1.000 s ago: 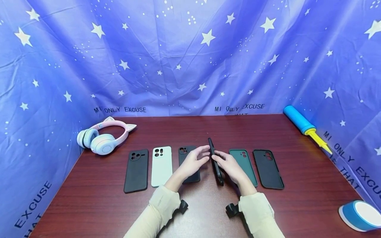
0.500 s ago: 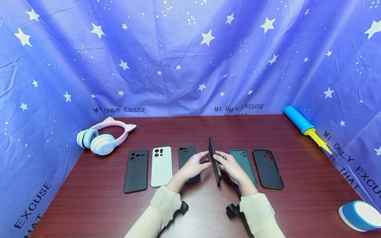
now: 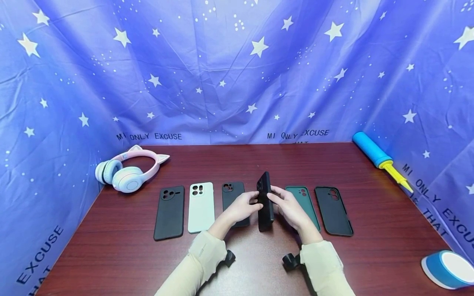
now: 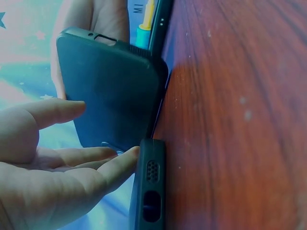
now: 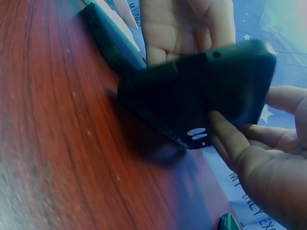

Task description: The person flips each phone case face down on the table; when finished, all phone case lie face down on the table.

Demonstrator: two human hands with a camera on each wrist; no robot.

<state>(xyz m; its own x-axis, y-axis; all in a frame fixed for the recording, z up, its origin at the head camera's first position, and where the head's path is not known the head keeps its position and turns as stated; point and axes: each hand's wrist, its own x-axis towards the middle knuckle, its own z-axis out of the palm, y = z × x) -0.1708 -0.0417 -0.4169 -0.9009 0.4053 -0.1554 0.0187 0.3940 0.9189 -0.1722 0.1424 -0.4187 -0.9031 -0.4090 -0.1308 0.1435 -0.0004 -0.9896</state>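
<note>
Pinched by the right hand (image 3: 289, 206), the black phone case (image 3: 264, 216) has swivelled toward the surface's (image 3: 255, 267) near edge, the left hand's (image 3: 240, 206) fingers (image 4: 115, 167) loosely extended alongside, suggesting mid-turn.

A person wears pale cream long sleeves, the left sleeve (image 3: 190, 269) and right sleeve (image 3: 329, 281) ending in wide, creased cuffs with faint markings. A compact black device (image 3: 229, 258) juts from the left cuff's (image 3: 207, 246) inner side, a matching black unit (image 3: 291, 262) from the right cuff's (image 3: 321, 257). Dark material shows along the sleeves' undersides.
</note>
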